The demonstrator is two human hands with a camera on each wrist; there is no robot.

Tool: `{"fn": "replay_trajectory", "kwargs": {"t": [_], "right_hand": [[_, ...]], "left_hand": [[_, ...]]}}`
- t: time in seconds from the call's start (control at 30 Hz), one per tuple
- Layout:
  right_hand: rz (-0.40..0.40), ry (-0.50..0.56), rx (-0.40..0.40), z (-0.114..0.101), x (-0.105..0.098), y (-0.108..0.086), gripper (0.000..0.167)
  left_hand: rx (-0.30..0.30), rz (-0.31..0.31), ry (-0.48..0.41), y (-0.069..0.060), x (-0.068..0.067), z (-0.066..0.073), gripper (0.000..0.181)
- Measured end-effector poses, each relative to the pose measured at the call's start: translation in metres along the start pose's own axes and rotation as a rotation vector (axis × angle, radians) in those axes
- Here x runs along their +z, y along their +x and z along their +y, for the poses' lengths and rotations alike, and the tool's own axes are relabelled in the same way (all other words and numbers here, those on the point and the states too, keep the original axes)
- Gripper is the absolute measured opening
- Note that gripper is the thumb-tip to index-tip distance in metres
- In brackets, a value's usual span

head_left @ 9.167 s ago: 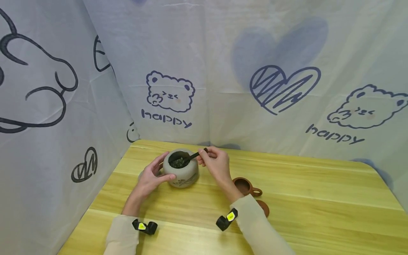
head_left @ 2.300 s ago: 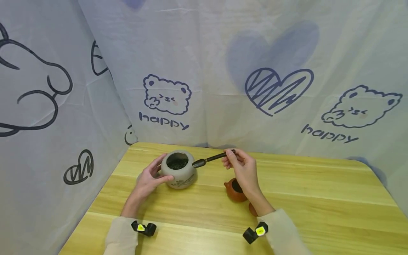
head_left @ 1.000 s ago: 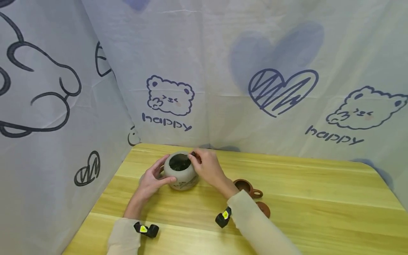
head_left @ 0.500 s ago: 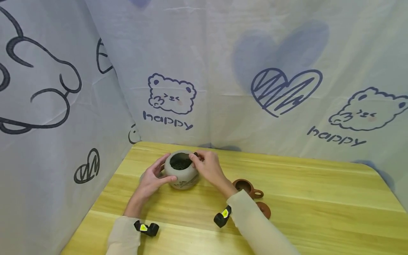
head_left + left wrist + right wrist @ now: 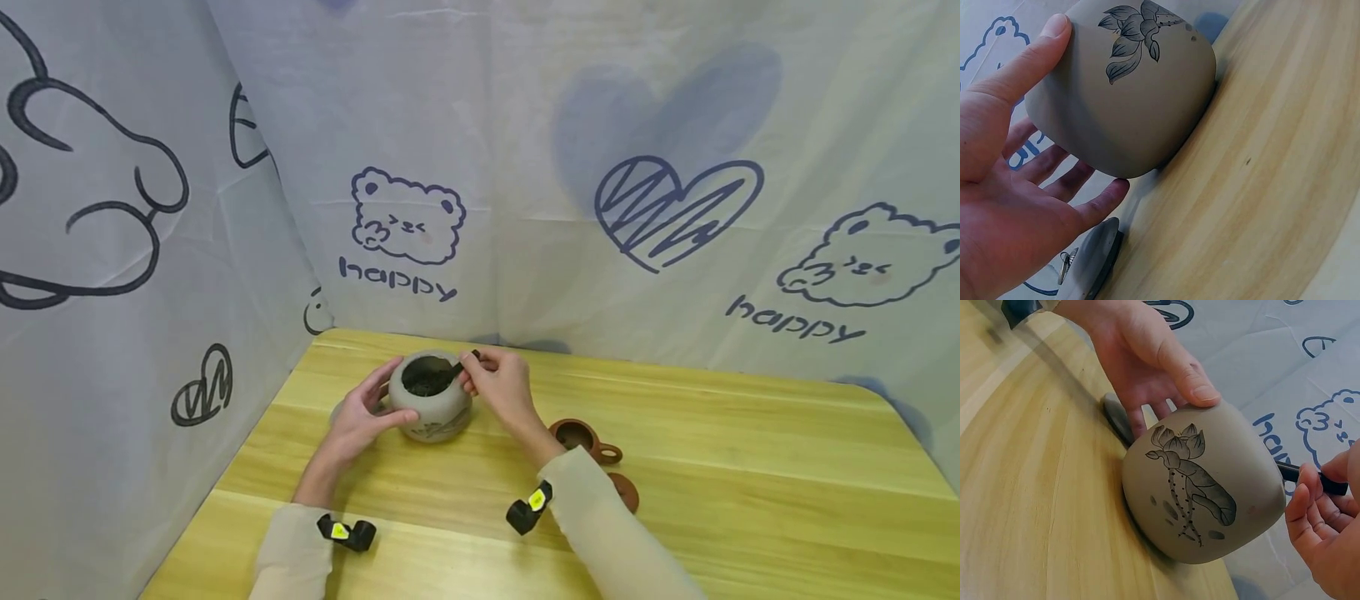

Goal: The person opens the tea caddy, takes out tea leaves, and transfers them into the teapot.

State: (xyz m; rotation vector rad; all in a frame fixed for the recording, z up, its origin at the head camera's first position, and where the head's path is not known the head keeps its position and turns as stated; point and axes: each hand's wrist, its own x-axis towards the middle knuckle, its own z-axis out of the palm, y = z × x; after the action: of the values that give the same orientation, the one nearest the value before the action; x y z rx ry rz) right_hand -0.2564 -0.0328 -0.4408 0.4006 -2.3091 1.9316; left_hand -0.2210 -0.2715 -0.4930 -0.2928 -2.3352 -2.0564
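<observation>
On the wood-grained surface [image 5: 750, 467] stands a rounded, matte grey jar [image 5: 433, 417] with an incised lotus, crumbly dark leaves [image 5: 426, 385] inside. The left hand [image 5: 360, 423] curves its widespread grip round the jar's side; the right hand [image 5: 506, 390] closely pinches a slim dark spoon [image 5: 1290, 471] reaching into the mouth. Nearby sits a reddish-brown teapot [image 5: 592, 447].

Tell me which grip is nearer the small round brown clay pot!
Right: the right grip is behind and left of the brown pot; the left grip is farther left.
</observation>
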Motion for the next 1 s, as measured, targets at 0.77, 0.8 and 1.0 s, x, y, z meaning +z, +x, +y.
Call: {"fn": "replay_trajectory", "kwargs": {"t": [0.77,0.8,1.0], "right_hand": [[0.072,0.097,-0.001,-0.001,-0.016,-0.001,0.024],[0.075,0.098,0.001,-0.001,-0.016,-0.001,0.024],[0.089,0.112,0.004,-0.002,-0.019,-0.001,0.026]], "left_hand": [[-0.011,0.004,0.004,0.001,0.000,0.002,0.088],[-0.012,0.003,0.004,0.001,0.000,0.002,0.088],[-0.011,0.003,-0.002,0.001,0.000,0.001,0.089]]}}
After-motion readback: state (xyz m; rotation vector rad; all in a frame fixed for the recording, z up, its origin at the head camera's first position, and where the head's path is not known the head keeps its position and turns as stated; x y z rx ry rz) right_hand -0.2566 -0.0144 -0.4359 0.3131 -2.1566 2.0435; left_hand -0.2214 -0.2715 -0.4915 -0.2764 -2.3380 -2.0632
